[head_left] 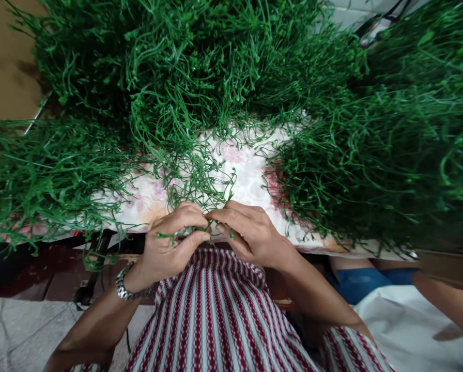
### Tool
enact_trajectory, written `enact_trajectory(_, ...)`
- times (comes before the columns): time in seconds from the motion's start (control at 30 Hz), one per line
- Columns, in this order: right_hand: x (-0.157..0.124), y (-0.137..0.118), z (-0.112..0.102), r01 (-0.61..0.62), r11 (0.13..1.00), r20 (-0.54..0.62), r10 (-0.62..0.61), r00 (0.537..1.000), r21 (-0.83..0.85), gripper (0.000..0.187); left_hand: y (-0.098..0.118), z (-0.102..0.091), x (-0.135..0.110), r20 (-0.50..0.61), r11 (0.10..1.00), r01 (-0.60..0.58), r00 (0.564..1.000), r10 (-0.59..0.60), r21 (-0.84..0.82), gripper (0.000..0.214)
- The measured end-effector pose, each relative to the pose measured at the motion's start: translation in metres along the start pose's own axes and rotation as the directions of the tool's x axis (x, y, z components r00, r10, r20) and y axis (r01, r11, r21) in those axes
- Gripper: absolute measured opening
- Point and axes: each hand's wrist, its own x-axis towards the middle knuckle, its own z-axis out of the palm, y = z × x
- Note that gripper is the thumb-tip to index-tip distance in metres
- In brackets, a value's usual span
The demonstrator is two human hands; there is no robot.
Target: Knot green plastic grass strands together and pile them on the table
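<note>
Close together at the table's near edge, both my hands work on thin green stems with small forked tips. My left hand (177, 238), with a metal watch (125, 283) on its wrist, is closed, pinching a green stem (166, 235) between thumb and fingers. My right hand (250, 230) is also closed, its fingertips gripping stems beside the left fingertips. Just beyond the hands lies a small loose heap of green stems (200, 178) on the floral tablecloth (247, 178). Whether the stems are real or artificial I cannot tell.
A tall pile of green stems (185, 62) covers the far side. More piles lie at left (53, 175) and right (386, 155). Another person's arm (448, 302) and white clothing (405, 320) show at lower right.
</note>
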Motion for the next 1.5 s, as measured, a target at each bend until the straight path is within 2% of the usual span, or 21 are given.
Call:
enact_trajectory(0.1, -0.001, -0.002, 0.001, -0.02, 0.998, -0.023, 0.022, 1.0, 0.067, 0.026, 0.001, 0.005, 0.001, -0.028, 0.996, 0.087, 0.996, -0.087, -0.022, 0.016)
enact_trajectory(0.2, -0.001, -0.004, 0.004, -0.029, 0.999, -0.027, 0.03, 0.999, 0.041, 0.032, 0.001, 0.005, 0.003, -0.031, 0.998, 0.061, 0.998, -0.06, 0.027, 0.014)
enact_trajectory(0.3, -0.002, -0.004, 0.007, -0.029, 1.0, 0.013, 0.029, 1.0, -0.004, 0.015, 0.001, 0.004, 0.003, -0.006, 0.998, 0.053, 0.999, -0.053, 0.02, 0.013)
enact_trajectory(0.4, -0.003, -0.002, 0.008, -0.008, 1.0, 0.062, 0.008, 0.998, -0.008, 0.006, 0.0, 0.005, 0.002, 0.017, 0.984, 0.159, 0.987, -0.158, -0.085, 0.009)
enact_trajectory(0.53, 0.0, 0.001, 0.007, 0.041, 0.996, 0.048, -0.045, 0.998, 0.082, 0.009, -0.003, 0.011, 0.0, -0.021, 0.899, 0.303, 0.945, -0.326, -0.315, 0.012)
enact_trajectory(0.67, 0.006, 0.001, 0.011, 0.084, 0.983, -0.035, -0.08, 0.996, 0.165, 0.016, 0.0, 0.02, 0.001, -0.091, 0.79, 0.327, 0.898, -0.431, -0.518, 0.013)
enact_trajectory(0.83, 0.006, 0.0, 0.023, 0.147, 0.988, -0.201, -0.134, 0.97, 0.051, 0.013, 0.008, 0.031, 0.006, -0.19, 0.712, 0.32, 0.823, -0.536, -0.625, 0.014)
enact_trajectory(0.93, 0.004, -0.002, 0.027, 0.111, 0.99, -0.234, -0.128, 0.964, -0.084, 0.015, 0.008, 0.035, 0.007, -0.258, 0.739, 0.314, 0.796, -0.547, -0.596, 0.015)
enact_trajectory(1.1, 0.001, -0.006, 0.027, 0.076, 0.976, -0.217, -0.12, 0.969, -0.204, 0.016, 0.008, 0.038, 0.008, -0.315, 0.794, 0.324, 0.79, -0.526, -0.515, 0.02)
enact_trajectory(1.27, 0.003, -0.009, 0.026, 0.063, 0.983, -0.242, -0.104, 0.965, -0.171, 0.012, 0.009, 0.04, 0.01, -0.331, 0.77, 0.326, 0.761, -0.558, -0.549, 0.018)
enact_trajectory(1.5, 0.004, -0.012, 0.024, 0.054, 0.997, -0.27, -0.065, 0.961, -0.048, 0.008, 0.01, 0.042, 0.013, -0.328, 0.781, 0.305, 0.78, -0.533, -0.544, 0.015)
